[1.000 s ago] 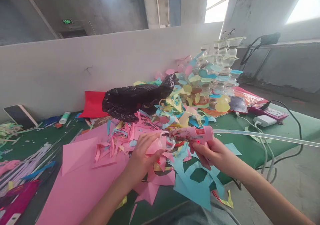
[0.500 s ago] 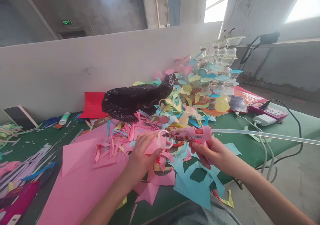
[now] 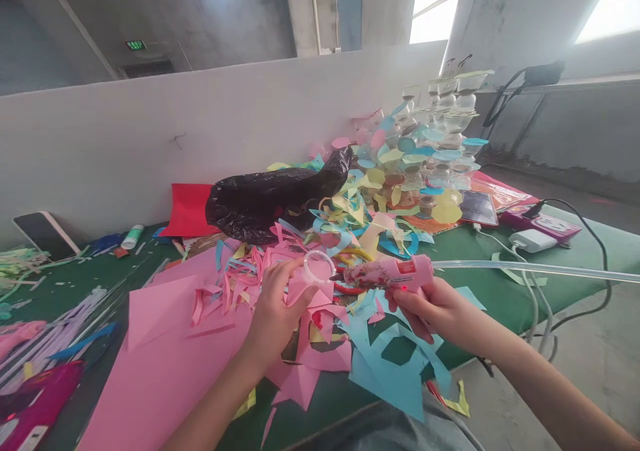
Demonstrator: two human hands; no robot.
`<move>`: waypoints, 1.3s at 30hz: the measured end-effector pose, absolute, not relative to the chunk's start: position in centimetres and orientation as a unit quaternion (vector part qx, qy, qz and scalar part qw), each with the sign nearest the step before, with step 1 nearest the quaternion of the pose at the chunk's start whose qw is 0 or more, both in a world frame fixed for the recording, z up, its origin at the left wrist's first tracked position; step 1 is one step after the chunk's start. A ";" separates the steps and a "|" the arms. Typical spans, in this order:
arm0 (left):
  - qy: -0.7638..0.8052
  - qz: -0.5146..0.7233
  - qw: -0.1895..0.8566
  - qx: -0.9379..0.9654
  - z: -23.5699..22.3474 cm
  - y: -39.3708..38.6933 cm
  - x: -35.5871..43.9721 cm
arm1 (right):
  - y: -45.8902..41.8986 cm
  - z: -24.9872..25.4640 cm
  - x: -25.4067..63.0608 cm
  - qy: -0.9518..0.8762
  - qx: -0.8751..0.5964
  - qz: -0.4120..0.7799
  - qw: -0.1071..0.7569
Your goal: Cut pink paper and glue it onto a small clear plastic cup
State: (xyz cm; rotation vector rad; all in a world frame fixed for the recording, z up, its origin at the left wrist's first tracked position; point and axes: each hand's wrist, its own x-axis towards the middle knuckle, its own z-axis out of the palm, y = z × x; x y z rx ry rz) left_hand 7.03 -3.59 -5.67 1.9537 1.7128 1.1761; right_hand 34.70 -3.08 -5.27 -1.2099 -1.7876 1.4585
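A small clear plastic cup [image 3: 320, 267] is pinched between the thumb and fingers of my left hand [image 3: 278, 304], its round rim facing up and toward me. My right hand [image 3: 417, 304] grips a pink hot glue gun [image 3: 395, 272] by its handle, and a red light glows on its body. The dark nozzle points left, right at the cup's rim; whether it touches cannot be made out. A long clear glue stick [image 3: 530, 270] runs out of the gun's back to the right. Pink and blue paper scraps lie beneath both hands.
A black plastic bag [image 3: 270, 201] lies behind the scraps. Stacked clear cups with paper discs [image 3: 445, 151] rise at the back right. White cables [image 3: 533, 297] and a power strip [image 3: 543, 224] lie on the right. Another glue gun [image 3: 45, 391] and a phone [image 3: 45, 234] are at left.
The cup has tilted in my left hand and moved slightly left. The glue gun has shifted a little right, its nozzle now by the cup's right edge instead of over its opening.
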 end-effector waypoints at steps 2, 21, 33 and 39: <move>0.593 0.410 0.142 0.678 -5.7 -3.6 7.0 | -3.1 -5.1 34.5 -0.665 -0.451 0.537 0.258; 0.593 0.406 0.134 0.683 -5.8 -3.5 6.9 | -3.2 -4.7 34.6 -0.684 -0.457 0.515 0.238; 0.614 0.406 0.157 0.658 -5.5 -3.6 7.2 | -2.9 -5.0 34.6 -0.654 -0.445 0.538 0.290; 0.605 0.407 0.152 0.667 -5.6 -3.6 7.2 | -3.2 -5.0 34.0 -0.653 -0.441 0.546 0.285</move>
